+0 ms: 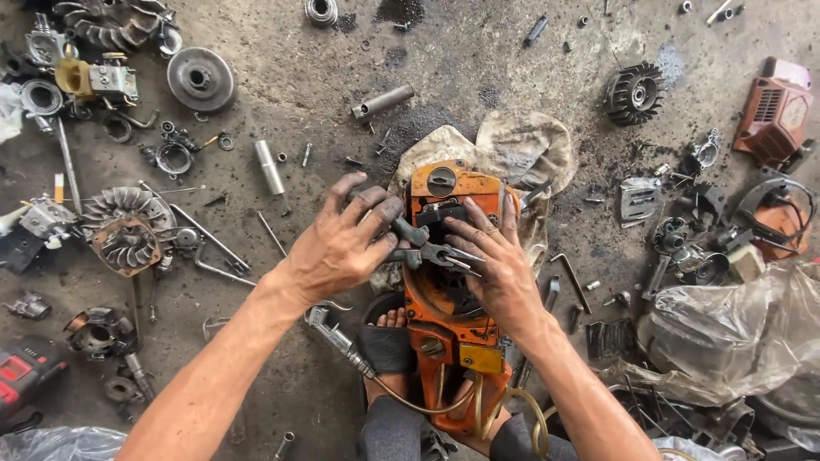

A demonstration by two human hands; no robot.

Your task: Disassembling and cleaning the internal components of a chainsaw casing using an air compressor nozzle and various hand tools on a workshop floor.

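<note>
1 orange housing [444, 294] lies mid-floor on 1 rag [521, 145], pinned by 2 sandalled feet [391, 341]. 2 hands work on it: the left hand [342, 243] grips 1 pair of pliers [431, 253], fingers curled over the handles; the right hand [495, 260] presses flat on the housing, fingers spread, grasping nothing. 2 flywheels [128, 226] sit at the sides. The pliers' handles hide under the palm. Clear plastic [726, 333] blurs parts at right. Bare concrete [282, 358] opens lower left.
</note>
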